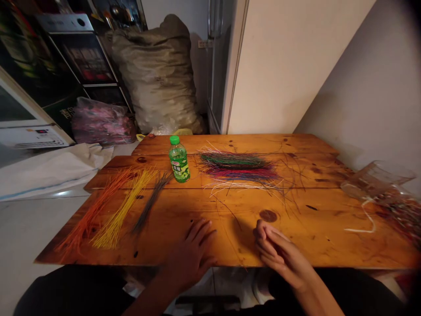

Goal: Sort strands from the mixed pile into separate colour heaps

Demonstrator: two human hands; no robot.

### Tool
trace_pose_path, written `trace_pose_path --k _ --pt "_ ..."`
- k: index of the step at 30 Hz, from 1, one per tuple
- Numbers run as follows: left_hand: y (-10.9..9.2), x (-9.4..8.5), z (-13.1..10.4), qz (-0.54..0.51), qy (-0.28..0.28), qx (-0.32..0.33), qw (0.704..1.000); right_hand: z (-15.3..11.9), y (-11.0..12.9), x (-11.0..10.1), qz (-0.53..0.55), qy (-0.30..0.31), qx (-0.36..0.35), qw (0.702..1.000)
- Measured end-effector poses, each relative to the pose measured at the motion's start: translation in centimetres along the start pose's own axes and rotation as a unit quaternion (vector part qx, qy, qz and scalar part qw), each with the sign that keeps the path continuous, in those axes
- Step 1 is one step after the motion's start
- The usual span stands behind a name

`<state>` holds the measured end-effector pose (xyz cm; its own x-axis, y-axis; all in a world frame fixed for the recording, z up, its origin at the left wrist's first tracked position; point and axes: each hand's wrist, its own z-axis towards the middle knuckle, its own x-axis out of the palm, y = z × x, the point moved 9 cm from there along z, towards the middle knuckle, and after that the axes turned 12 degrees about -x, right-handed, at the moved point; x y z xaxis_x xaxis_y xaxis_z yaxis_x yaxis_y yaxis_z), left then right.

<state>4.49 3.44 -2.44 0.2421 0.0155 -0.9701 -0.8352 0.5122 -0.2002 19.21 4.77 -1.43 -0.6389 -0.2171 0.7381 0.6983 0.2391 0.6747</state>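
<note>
My left hand [194, 250] lies palm down at the front edge of the wooden table, its fingers stretched out and holding nothing. To its right, my right hand [279, 252] is closed, thumb against curled fingers; whatever is between them, if anything, is hidden. A thin dark wire [229, 211] runs over the wood between the hands. On the left lie separate bundles of orange wires [95, 210], yellow wires [126, 208] and grey wires [151, 199]. Farther back, a mixed pile holds green wires [233, 160], red and blue wires [243, 172] and pale wires [245, 186].
A green-capped drink bottle [179, 160] stands upright behind the grey bundle. At the right, a clear plastic container [375, 177] lies beside a tangle of mixed wires [403, 213] and a white strip [362, 230]. Beyond the table is a large stuffed sack [161, 79].
</note>
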Motion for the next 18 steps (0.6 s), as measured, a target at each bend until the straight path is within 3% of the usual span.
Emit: trace_pose_path --k 3,6,12,18 --pt "-0.1 0.2 -0.3 0.003 0.017 0.033 0.999 0.4 1.5 -1.4 -0.017 -0.083 -0.047 0.995" --pt "0.3 0.4 -0.4 0.012 0.021 0.035 0.999 0.7 1.5 -2.4 -0.044 -0.12 -0.057 0.99" --pt "0.5 1.0 -0.2 -0.003 0.029 0.031 0.999 0.5 -0.4 -3.3 -0.13 -0.153 -0.05 0.978" --pt "0.6 0.4 0.0 -0.031 0.033 0.011 0.999 -0.2 -1.8 -2.1 -0.292 -0.137 -0.034 0.946"
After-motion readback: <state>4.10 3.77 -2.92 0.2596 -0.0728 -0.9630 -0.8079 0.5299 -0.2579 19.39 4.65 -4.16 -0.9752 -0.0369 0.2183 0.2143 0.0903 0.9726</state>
